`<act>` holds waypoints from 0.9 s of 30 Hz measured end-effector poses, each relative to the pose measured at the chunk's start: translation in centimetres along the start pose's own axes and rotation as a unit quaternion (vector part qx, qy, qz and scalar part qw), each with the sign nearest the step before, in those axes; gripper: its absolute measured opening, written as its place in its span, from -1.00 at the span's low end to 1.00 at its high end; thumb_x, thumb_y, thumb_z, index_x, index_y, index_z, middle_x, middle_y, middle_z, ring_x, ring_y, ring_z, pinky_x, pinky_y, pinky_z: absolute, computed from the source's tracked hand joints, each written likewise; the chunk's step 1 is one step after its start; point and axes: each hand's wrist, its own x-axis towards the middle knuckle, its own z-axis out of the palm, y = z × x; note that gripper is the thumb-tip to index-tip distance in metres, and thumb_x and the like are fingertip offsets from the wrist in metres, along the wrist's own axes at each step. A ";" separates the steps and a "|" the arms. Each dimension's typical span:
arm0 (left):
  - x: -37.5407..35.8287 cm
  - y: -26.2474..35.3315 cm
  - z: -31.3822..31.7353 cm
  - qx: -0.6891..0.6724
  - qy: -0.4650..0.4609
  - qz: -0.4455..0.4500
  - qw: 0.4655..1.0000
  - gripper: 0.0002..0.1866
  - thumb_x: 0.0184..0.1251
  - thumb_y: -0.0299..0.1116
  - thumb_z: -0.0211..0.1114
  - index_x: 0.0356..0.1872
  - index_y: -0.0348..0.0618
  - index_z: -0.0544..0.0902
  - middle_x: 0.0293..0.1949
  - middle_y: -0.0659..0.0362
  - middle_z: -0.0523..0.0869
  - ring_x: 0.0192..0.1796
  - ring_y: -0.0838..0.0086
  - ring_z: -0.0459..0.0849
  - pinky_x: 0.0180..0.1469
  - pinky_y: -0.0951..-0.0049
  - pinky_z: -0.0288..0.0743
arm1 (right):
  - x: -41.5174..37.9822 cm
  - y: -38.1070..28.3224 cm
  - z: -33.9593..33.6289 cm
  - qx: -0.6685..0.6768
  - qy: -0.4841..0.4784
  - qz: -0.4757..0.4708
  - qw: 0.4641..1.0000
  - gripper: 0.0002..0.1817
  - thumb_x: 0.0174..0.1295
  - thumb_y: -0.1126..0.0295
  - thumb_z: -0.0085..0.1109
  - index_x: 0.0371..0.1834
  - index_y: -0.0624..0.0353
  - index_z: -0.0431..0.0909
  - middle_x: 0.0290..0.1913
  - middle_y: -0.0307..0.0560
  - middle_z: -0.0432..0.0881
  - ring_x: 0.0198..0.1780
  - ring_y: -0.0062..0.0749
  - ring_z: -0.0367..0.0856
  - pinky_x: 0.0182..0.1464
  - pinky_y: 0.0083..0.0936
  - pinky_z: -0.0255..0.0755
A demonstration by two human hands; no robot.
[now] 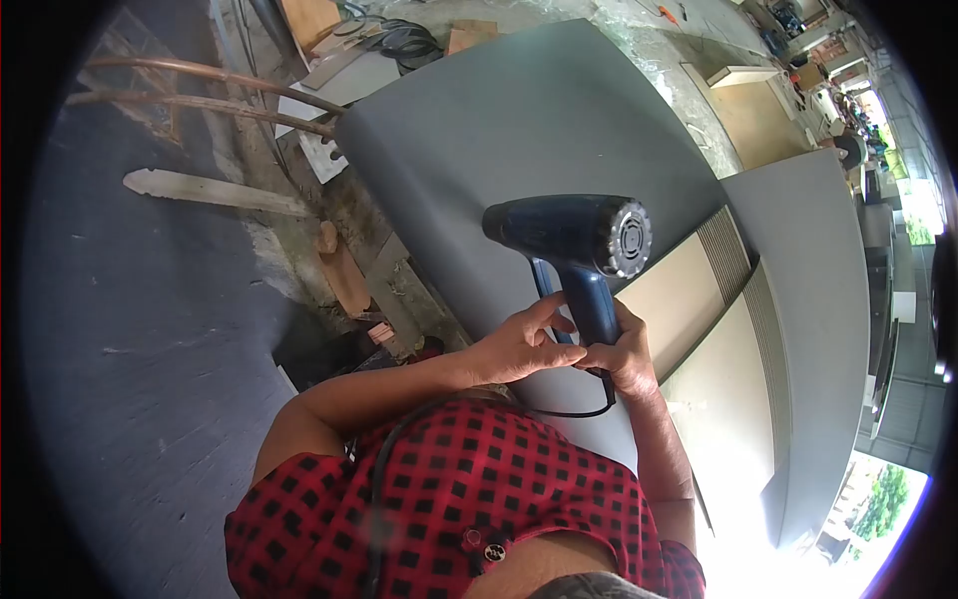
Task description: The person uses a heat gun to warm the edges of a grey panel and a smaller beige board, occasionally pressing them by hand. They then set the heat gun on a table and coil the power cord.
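Note:
A dark blue hair dryer (559, 225) is held above a grey panel (539, 110), its round rear grille facing right and its nozzle pointing left. My right hand (627, 354) is wrapped round the lower part of the handle. Against the handle's left side is my left hand (534, 341), fingers curled at the handle and thumb stretched towards my right hand. A narrow blue strip beside the handle is partly hidden behind the left fingers. From the handle's bottom, a black cord (574, 413) loops left across the red-and-black checked shirt (479, 469).
Beige panels (664, 299) with ribbed strips lie to the right, beside another curved grey panel (808, 260). Copper-coloured pipes (220, 78) reach the grey panel's upper left corner. A black cable coil (404, 45) lies behind it, and wood pieces (344, 275) lie at left.

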 end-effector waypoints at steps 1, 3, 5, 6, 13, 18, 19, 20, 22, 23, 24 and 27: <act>-0.1 0.2 0.3 -0.015 0.022 0.013 1.000 -0.04 0.21 -0.17 0.42 0.46 -0.17 -0.05 0.15 -0.13 0.43 -0.05 0.40 0.65 -0.05 0.51 0.54 | 0.0 -0.2 0.2 0.000 0.004 -0.009 1.000 -0.21 -0.31 0.47 0.31 0.19 0.34 0.39 -0.36 -0.06 0.60 -0.42 -0.49 0.60 -0.33 -0.59 0.54; -0.1 0.2 0.1 -0.029 0.048 0.030 0.998 -0.09 0.21 -0.18 0.42 0.43 -0.20 0.02 0.07 -0.11 0.52 -0.09 0.41 0.65 -0.08 0.52 0.53 | 0.1 -0.7 0.7 -0.003 0.003 -0.021 1.000 -0.22 -0.32 0.48 0.31 0.17 0.37 0.39 -0.38 -0.08 0.60 -0.44 -0.51 0.59 -0.35 -0.59 0.53; -0.5 0.3 -0.7 -0.017 0.070 0.014 0.997 -0.11 0.21 -0.13 0.42 0.38 -0.27 0.06 -0.03 -0.06 0.59 -0.09 0.40 0.65 -0.18 0.51 0.51 | 0.4 -1.3 1.7 0.015 -0.012 0.005 1.000 -0.24 -0.31 0.48 0.33 0.14 0.38 0.41 -0.39 -0.10 0.59 -0.45 -0.53 0.58 -0.38 -0.59 0.51; -0.3 0.2 -0.4 -0.020 0.077 0.016 0.997 -0.11 0.21 -0.13 0.42 0.38 -0.27 0.06 -0.03 -0.06 0.59 -0.09 0.40 0.65 -0.18 0.51 0.51 | 0.4 -1.3 1.6 0.013 -0.019 0.006 1.000 -0.24 -0.31 0.48 0.33 0.14 0.38 0.41 -0.39 -0.10 0.59 -0.45 -0.53 0.58 -0.38 -0.59 0.51; -0.2 -0.7 -0.1 -0.018 0.099 0.022 0.995 -0.07 0.22 -0.12 0.38 0.42 -0.26 -0.05 -0.03 -0.05 0.58 -0.14 0.45 0.58 -0.21 0.50 0.46 | 0.5 -0.5 1.6 0.028 -0.020 -0.015 0.999 -0.28 -0.28 0.45 0.38 0.09 0.39 0.41 -0.40 -0.09 0.60 -0.45 -0.54 0.58 -0.42 -0.61 0.49; -0.1 -0.5 0.2 -0.017 0.073 0.031 0.997 0.03 0.20 -0.01 0.40 0.43 -0.31 -0.09 -0.03 -0.14 0.60 -0.08 0.35 0.65 -0.18 0.45 0.52 | 0.2 -0.3 2.0 0.019 -0.001 -0.011 1.000 -0.31 -0.25 0.42 0.39 0.07 0.40 0.41 -0.38 -0.07 0.61 -0.44 -0.54 0.60 -0.42 -0.62 0.51; -0.1 -0.6 0.2 -0.027 0.078 0.029 0.996 -0.05 0.23 -0.06 0.38 0.42 -0.25 -0.06 -0.02 -0.06 0.57 -0.13 0.44 0.59 -0.21 0.48 0.48 | 0.2 -0.3 2.1 0.028 -0.001 -0.007 1.000 -0.32 -0.24 0.42 0.38 0.07 0.40 0.41 -0.38 -0.07 0.61 -0.44 -0.54 0.60 -0.42 -0.62 0.51; 0.0 -0.7 0.2 -0.036 0.082 0.027 0.996 -0.12 0.26 -0.12 0.36 0.42 -0.20 -0.03 -0.01 0.02 0.54 -0.18 0.52 0.53 -0.24 0.51 0.43 | 0.1 -0.4 2.2 0.038 -0.001 -0.003 0.999 -0.32 -0.22 0.41 0.38 0.07 0.40 0.40 -0.38 -0.08 0.61 -0.44 -0.54 0.60 -0.42 -0.62 0.52; 0.1 -0.2 0.1 -0.018 0.077 0.017 0.997 -0.13 0.26 -0.10 0.35 0.40 -0.21 0.01 -0.02 0.03 0.54 -0.18 0.52 0.54 -0.24 0.52 0.43 | 0.1 -0.3 2.3 0.030 -0.003 -0.001 1.000 -0.34 -0.21 0.42 0.37 0.07 0.40 0.40 -0.38 -0.07 0.62 -0.44 -0.53 0.61 -0.42 -0.61 0.52; 0.1 0.0 0.0 -0.001 0.073 0.007 0.997 -0.14 0.25 -0.07 0.35 0.38 -0.23 0.04 -0.03 0.04 0.54 -0.18 0.51 0.54 -0.24 0.53 0.44 | 0.1 -0.2 2.3 0.022 -0.005 0.002 1.000 -0.35 -0.20 0.43 0.36 0.06 0.40 0.41 -0.37 -0.07 0.62 -0.44 -0.53 0.61 -0.42 -0.61 0.52; 0.3 0.0 0.0 0.000 0.073 0.008 0.997 -0.14 0.25 -0.07 0.35 0.38 -0.23 0.04 -0.03 0.04 0.54 -0.18 0.51 0.54 -0.24 0.53 0.44 | 0.1 -0.2 2.4 0.022 -0.005 0.002 1.000 -0.35 -0.20 0.43 0.36 0.06 0.40 0.41 -0.37 -0.07 0.62 -0.44 -0.53 0.61 -0.42 -0.61 0.52; 0.7 0.2 -0.2 0.028 0.073 0.006 0.997 -0.17 0.21 -0.03 0.36 0.33 -0.28 0.15 -0.07 0.06 0.55 -0.18 0.51 0.56 -0.24 0.55 0.46 | 0.1 -0.2 2.5 0.013 -0.009 -0.004 1.000 -0.36 -0.21 0.44 0.34 0.06 0.40 0.41 -0.37 -0.05 0.63 -0.43 -0.51 0.62 -0.42 -0.62 0.51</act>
